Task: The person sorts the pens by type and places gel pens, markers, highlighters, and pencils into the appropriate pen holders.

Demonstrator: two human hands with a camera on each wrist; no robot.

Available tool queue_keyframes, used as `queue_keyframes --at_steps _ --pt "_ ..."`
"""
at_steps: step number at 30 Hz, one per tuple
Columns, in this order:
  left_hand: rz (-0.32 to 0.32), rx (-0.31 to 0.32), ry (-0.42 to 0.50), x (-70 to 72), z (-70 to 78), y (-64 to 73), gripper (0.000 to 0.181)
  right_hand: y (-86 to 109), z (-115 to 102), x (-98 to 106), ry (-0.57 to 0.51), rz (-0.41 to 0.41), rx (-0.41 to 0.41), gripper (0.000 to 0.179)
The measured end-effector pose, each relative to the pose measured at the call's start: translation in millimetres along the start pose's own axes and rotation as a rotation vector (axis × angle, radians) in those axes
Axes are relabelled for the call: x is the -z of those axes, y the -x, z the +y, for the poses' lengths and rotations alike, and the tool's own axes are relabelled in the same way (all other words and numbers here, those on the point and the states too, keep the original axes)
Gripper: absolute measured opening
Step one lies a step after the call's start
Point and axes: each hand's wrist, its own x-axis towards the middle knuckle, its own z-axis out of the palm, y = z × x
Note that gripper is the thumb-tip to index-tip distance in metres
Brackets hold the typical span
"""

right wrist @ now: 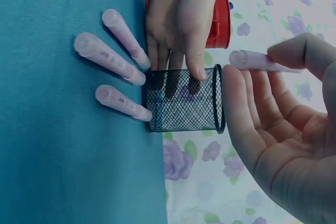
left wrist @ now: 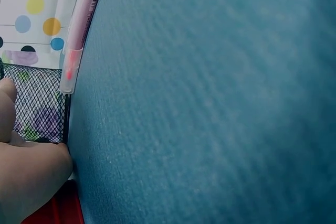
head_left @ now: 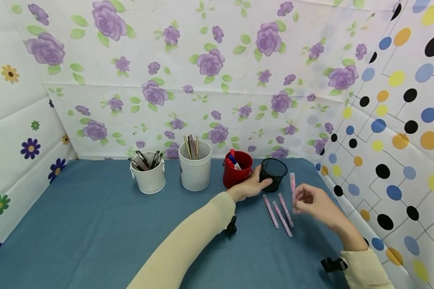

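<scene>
My left hand [head_left: 246, 188] holds a black mesh pen cup [head_left: 274, 185], which stands upright on the cloth. In the right wrist view its thumb lies along the near side of the cup [right wrist: 184, 111], with other fingers behind the mesh. A pink highlighter [head_left: 292, 185] is pinched between thumb and fingers of my right hand [head_left: 320, 206], raised to the right of the cup. Three more pink highlighters [head_left: 282, 219] lie side by side in front of the cup. The mesh shows no pens inside.
Left of the mesh cup stands a red bucket [head_left: 235, 176] with markers. Further left are a white bucket [head_left: 195, 176] holding thin sticks or pencils and a smaller white bucket [head_left: 150, 180] of dark pens. Blue cloth [head_left: 94, 224] covers the table; patterned fabric walls [head_left: 209, 96] enclose it.
</scene>
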Motion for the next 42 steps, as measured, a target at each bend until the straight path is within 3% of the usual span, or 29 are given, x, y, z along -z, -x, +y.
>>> queue_keyframes --at_steps 9,19,31,42 --pt "-0.016 0.009 0.006 0.8 -7.0 -11.9 0.085 -14.1 -4.3 4.5 0.015 0.172 0.033 0.020" --pt "-0.026 0.006 0.016 0.3 -8.7 -16.1 0.085 -33.0 -8.6 12.8 -0.001 0.257 0.057 0.021" --pt "-0.026 -0.005 -0.011 3.2 2.4 4.6 0.084 -55.8 -13.7 23.2 -0.025 0.275 0.046 0.029" --pt "-0.007 0.004 -0.016 1.3 1.1 3.5 0.082 -76.2 -10.6 30.9 -0.004 0.261 0.047 0.031"
